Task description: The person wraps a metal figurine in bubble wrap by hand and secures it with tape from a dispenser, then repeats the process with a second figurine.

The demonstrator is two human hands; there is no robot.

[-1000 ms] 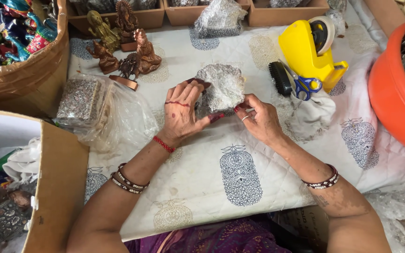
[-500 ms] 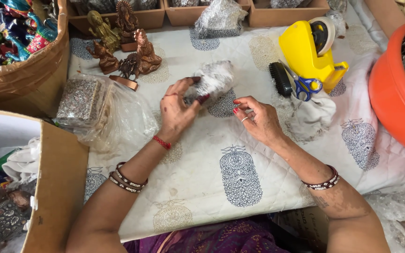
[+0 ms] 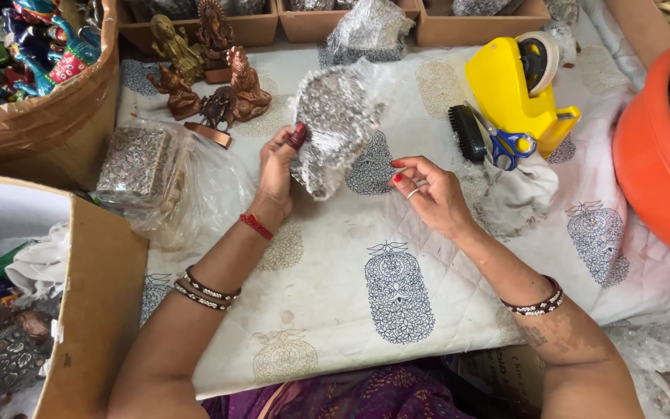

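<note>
My left hand [image 3: 277,171] grips a lumpy object wrapped in clear bubble wrap [image 3: 335,124] and holds it raised above the printed white cloth [image 3: 366,295], thumb on its left edge. My right hand [image 3: 428,194] hovers just right of the bundle with fingers loosely curled and apart, holding nothing. Both wrists wear bangles.
Brown figurines [image 3: 211,77] stand at the back left beside a clear bag with a patterned box [image 3: 137,163]. A yellow tape dispenser [image 3: 517,85], black brush [image 3: 471,133] and blue-handled scissors [image 3: 509,147] lie right of centre. An orange tub [image 3: 657,163] sits far right, cardboard boxes [image 3: 91,287] on the left.
My left hand has lifted and turned the wrapped bundle upright and away from me. My right hand let go of it and drew back to the right.
</note>
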